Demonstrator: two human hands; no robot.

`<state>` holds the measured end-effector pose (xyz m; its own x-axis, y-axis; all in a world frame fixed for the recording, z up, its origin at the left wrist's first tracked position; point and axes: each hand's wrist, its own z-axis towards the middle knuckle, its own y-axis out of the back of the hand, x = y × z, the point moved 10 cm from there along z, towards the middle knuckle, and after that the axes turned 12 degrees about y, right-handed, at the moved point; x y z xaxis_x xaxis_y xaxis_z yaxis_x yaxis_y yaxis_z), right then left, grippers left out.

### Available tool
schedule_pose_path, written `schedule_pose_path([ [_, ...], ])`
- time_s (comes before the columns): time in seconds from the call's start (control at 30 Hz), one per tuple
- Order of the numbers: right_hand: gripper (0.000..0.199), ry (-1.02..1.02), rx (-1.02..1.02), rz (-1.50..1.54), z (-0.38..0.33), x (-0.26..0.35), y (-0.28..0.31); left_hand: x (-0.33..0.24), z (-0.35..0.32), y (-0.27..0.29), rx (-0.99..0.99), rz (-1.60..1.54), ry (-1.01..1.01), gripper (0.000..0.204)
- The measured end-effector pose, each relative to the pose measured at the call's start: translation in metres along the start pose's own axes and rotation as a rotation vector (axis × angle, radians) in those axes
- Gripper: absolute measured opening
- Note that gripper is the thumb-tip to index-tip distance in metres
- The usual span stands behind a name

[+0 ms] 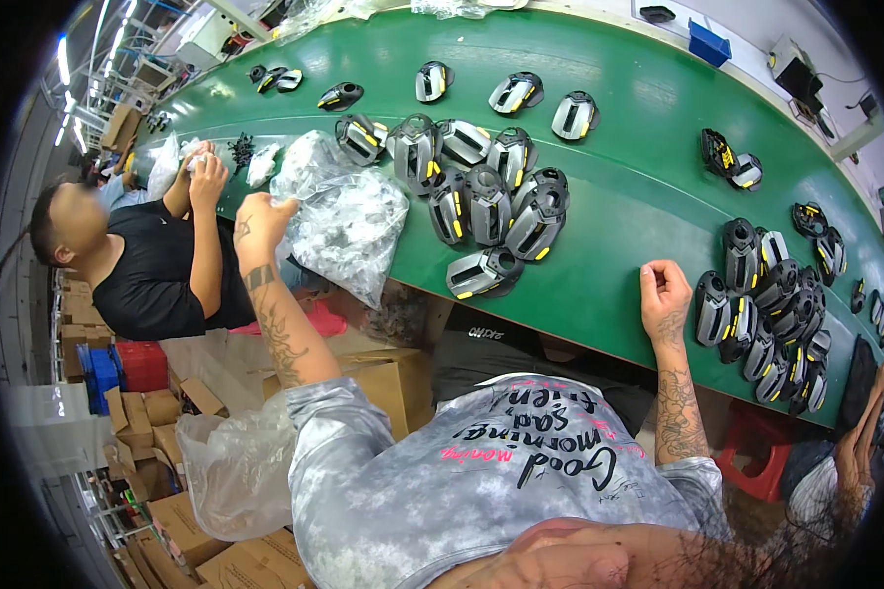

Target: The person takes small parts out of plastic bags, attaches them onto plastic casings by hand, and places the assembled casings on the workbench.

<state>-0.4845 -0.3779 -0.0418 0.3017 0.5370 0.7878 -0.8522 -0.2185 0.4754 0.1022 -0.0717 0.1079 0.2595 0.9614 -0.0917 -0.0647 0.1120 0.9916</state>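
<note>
My left hand (pixel 260 221) grips the top of a clear plastic bag (pixel 349 221) full of small parts that lies at the near edge of the green table (pixel 638 167). My right hand (pixel 664 294) rests on the table with its fingers curled and nothing visible in it. Just right of it is a pile of grey and black plastic housings with yellow marks (pixel 771 314). A second pile of the same housings (pixel 491 196) lies between my hands, past the bag.
A co-worker in a black shirt (pixel 157 275) sits at my left, both hands (pixel 201 172) on a small white bag. Single housings (pixel 516 93) are scattered across the far table. Cardboard boxes (pixel 177 520), a red crate (pixel 142 363) and a plastic bag (pixel 236 471) are on the floor.
</note>
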Motion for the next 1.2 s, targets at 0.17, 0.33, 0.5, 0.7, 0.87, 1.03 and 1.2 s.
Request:
schedule_pose_path([
  [0.17,0.011,0.118,0.111,-0.213,0.006,0.031,-0.012,-0.041,-0.013,-0.072,0.086,0.006,-0.612,0.044],
  [0.33,0.011,0.106,0.077,-0.22,0.002,0.028,-0.008,-0.07,0.013,-0.067,-0.151,-0.153,-0.197,0.043],
  [0.5,0.01,0.114,0.089,-0.183,0.002,0.033,-0.014,0.002,0.044,-0.11,-0.39,-0.188,0.071,0.043],
  [0.7,0.009,0.119,0.083,-0.202,0.002,0.026,-0.009,-0.016,0.037,-0.099,-0.1,-0.404,-0.051,0.04],
  [0.87,0.009,0.117,0.103,-0.256,0.003,0.031,-0.01,0.003,0.041,-0.095,0.03,-0.521,-0.032,0.04],
  [1.03,0.009,0.14,0.109,-0.27,0.004,0.032,-0.011,-0.028,0.071,-0.14,-0.165,-0.066,-0.083,0.039],
  [1.2,0.009,0.15,0.1,-0.175,0.001,0.038,-0.011,0.017,0.093,-0.148,-0.304,-0.503,-0.113,0.044],
])
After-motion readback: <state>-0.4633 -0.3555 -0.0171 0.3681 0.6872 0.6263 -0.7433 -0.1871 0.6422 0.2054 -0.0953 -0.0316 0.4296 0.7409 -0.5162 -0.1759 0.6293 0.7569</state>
